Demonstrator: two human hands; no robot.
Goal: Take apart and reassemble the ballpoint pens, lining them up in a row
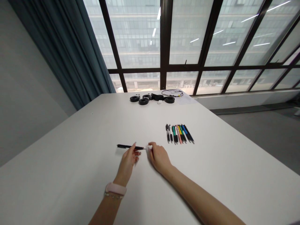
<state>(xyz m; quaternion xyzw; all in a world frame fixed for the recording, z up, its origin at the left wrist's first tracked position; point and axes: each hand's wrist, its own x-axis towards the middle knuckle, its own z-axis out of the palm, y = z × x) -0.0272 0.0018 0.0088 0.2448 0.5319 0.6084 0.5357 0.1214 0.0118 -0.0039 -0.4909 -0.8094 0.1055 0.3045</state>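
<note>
My left hand (128, 159) pinches a black pen (126, 146) between thumb and fingers, a little above the white table. The pen lies almost level, and its thin pointed end faces right. Close to that end is my right hand (159, 156), its fingers curled together near the tabletop. Something pale shows at its fingertips, too small and blurred to name. Beyond my right hand, a row of pens (179, 134) in black, white, green, pink, yellow and blue lies side by side on the table.
Black rolls (143, 101) and a dark bundle (157, 97) lie at the table's far end, beside a coiled black cable (172, 92). Windows stand behind the white table (82, 140). A blue curtain (77, 47) hangs at the left; the table's right edge drops to grey floor.
</note>
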